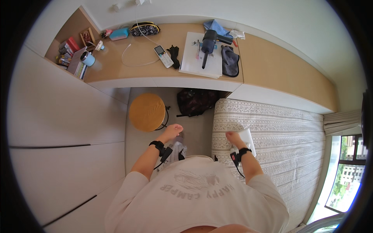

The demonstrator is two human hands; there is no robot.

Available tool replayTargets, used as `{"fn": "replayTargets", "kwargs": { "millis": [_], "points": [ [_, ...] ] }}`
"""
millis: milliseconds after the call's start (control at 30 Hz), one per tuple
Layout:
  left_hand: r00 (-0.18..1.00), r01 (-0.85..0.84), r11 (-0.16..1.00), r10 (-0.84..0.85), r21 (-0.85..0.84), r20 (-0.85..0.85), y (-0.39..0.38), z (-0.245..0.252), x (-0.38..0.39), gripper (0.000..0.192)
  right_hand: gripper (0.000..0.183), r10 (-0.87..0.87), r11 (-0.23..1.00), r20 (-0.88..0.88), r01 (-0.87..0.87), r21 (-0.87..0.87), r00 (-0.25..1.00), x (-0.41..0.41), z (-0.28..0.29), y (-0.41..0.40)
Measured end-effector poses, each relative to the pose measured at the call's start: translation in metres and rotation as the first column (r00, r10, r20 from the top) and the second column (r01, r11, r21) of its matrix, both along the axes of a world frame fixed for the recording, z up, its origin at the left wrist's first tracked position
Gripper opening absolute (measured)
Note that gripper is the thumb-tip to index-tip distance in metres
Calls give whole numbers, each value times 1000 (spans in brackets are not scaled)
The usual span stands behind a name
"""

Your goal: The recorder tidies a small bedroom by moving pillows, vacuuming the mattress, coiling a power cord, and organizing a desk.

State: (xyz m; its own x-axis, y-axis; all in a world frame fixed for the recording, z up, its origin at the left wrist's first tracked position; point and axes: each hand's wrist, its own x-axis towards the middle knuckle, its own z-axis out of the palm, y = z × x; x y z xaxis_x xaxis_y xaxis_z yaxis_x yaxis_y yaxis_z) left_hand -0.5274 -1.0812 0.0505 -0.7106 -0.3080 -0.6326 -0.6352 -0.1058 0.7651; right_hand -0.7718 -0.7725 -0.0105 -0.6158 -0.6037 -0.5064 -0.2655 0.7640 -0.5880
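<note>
My left hand [172, 132] hangs in front of my body with its fingers curled in, and I see nothing in it. Nearest to it is a stool with a round wooden seat [147, 112], up and to the left. My right hand [234, 138], slightly blurred, is curled above the edge of a patterned mattress [279, 137]. A flat white object [247, 139] lies on the mattress behind that hand, partly hidden by the hand and wrist. Each wrist wears a black strap with a small cabled device.
A long wooden desk [110, 70] carries a remote control [163, 56], a black handheld blower [208, 43] on a stack of papers [192, 65], a grey cloth [230, 62], a pencil case [144, 29] and a blue cup [87, 58]. Beneath it sits a dark bag [195, 102].
</note>
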Motion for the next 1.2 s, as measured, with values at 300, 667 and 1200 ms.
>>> {"fn": "replayTargets", "kwargs": {
  "millis": [300, 667, 1200],
  "points": [
    [991, -13, 1000, 16, 26, -130, -99, 10, -5, 32, 22, -105, 948, -3, 99, -302, 995, -4, 128, -190],
    [972, -49, 994, 71, 102, -222, -115, 35, -67, 28, 20, -224, 836, -191, 89, -541, 956, -151, 160, -242],
    [888, -454, 888, 443, -72, -126, -117, 53, -122, 25, 39, -7, 754, -703, -458, -470, 711, -329, 154, -360]
  ]
}}
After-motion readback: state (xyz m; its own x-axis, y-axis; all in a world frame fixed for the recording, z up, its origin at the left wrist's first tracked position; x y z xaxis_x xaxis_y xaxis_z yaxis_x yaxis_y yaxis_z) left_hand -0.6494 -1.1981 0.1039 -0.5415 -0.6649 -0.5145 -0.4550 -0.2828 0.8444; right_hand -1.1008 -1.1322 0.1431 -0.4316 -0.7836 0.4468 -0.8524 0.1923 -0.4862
